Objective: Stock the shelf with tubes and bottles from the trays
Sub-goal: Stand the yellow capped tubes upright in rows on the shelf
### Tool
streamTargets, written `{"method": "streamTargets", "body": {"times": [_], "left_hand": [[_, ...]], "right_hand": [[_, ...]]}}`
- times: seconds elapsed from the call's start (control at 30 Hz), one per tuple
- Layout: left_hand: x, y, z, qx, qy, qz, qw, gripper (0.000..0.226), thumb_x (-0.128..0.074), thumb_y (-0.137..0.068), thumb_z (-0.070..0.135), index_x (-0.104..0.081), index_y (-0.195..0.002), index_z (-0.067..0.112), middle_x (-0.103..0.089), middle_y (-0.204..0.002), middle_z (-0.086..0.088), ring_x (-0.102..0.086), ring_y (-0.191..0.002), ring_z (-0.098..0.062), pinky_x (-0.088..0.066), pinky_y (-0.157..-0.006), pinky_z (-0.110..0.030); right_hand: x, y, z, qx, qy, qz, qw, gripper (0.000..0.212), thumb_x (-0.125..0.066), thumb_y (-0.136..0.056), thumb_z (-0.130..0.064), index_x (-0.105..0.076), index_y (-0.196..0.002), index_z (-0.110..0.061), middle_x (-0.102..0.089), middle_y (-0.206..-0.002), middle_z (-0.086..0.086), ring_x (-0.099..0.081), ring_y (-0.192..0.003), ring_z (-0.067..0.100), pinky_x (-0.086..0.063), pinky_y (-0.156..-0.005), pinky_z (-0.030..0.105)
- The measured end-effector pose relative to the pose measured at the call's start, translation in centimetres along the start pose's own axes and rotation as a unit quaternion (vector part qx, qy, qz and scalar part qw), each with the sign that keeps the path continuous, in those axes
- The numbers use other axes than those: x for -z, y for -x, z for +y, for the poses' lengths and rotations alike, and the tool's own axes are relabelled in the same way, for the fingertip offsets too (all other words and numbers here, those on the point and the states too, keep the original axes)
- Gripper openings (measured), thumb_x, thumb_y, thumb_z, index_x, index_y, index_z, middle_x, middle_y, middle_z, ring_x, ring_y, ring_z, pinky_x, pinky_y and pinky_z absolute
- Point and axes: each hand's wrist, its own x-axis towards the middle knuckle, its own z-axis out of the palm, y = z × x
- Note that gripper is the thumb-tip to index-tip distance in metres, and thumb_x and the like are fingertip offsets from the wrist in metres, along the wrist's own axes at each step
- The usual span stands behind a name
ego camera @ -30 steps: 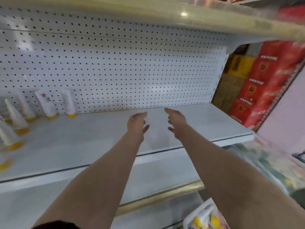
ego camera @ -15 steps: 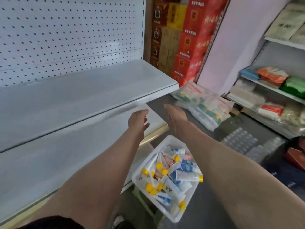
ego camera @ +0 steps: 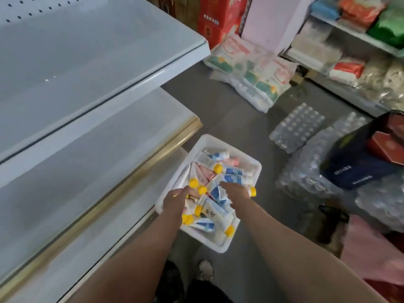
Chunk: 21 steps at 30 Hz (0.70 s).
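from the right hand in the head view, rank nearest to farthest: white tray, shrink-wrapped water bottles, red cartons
From the right hand:
1. White tray, directly under the hand, beside the shelf base.
2. Shrink-wrapped water bottles, on the floor to the right and beyond.
3. Red cartons, stacked against the far wall.

A tray (ego camera: 251,162) is being seen on the floor right of the shelf (ego camera: 98,68), tubes (ego camera: 218,206) lying in it. Bottle packs (ego camera: 297,127) are lying farther right, bags (ego camera: 251,68) beyond.
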Motion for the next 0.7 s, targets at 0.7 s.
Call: {"method": "streamTargets", "body": {"times": [0.7], "left_hand": [[-0.1,-6.7,-7.5,0.067,-0.187,0.151,0.968,0.085,-0.067,-0.068,0.073,-0.057,-0.130,0.015,-0.064,-0.124,-0.011,-0.064,-0.104,-0.035,-0.050,-0.097,-0.047]], "right_hand": [[-4.0,-6.5,12.2,-0.179,0.058,-0.005,0.982,0.059,-0.077,-0.082,-0.051,-0.064,-0.123,-0.011,-0.060,-0.100,0.004,-0.058,-0.091,0.023,-0.051,-0.083,0.036]]}}
